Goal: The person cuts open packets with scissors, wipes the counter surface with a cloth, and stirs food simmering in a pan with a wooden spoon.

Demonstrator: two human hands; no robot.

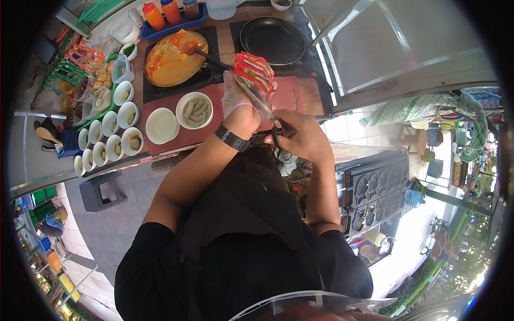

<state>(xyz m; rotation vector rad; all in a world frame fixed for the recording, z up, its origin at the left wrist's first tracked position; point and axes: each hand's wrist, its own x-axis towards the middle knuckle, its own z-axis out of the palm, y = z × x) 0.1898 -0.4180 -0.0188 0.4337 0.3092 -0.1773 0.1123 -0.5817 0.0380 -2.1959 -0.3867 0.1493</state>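
Observation:
In a clear plastic glove, my left hand (239,100) grips a bunch of red packets (254,70) at the counter's front edge. My bare right hand (301,134) is closed on the dark handles of scissors (261,102), whose blades reach to the lower part of the packets. Behind my left hand, a pan (176,58) holds an orange-yellow food with a dark-handled utensil in it. Left of that hand stand a white bowl of greyish pieces (194,111) and a white bowl of pale liquid (163,126).
An empty black pan (272,40) lies at the back right. Several small white cups (132,141) line the left side. Sauce bottles (153,16) stand in a blue tray at the back. A moulded metal griddle (372,195) is on my right.

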